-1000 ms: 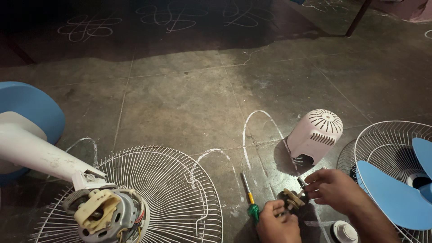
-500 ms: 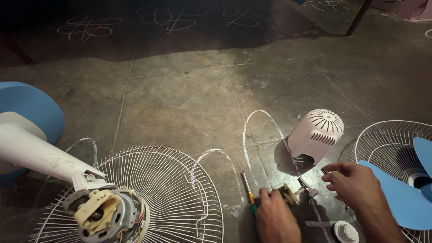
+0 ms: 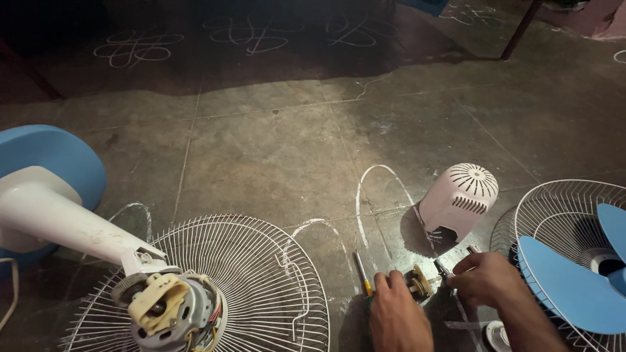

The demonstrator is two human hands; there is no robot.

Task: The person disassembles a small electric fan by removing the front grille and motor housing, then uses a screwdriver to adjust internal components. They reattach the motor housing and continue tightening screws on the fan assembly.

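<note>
Hands are working low on the concrete floor (image 3: 274,150), just in front of the white motor cover (image 3: 458,201), which I take as landmark. Your left hand (image 3: 399,317) is closing around a small brass-coloured fan part (image 3: 417,283), fingers curled over it, near-left of the cover. Your right hand (image 3: 486,279) is pinching a thin metal tool (image 3: 442,268), tip pointing at that part, directly below the cover. A yellow-green screwdriver (image 3: 362,274) is lying on the floor left of the cover, touching your left hand's edge. Far left of the cover, a wire fan guard (image 3: 261,261) is carrying an exposed motor (image 3: 173,311). Right of the cover, a blue-bladed fan (image 3: 574,274) is resting.
</note>
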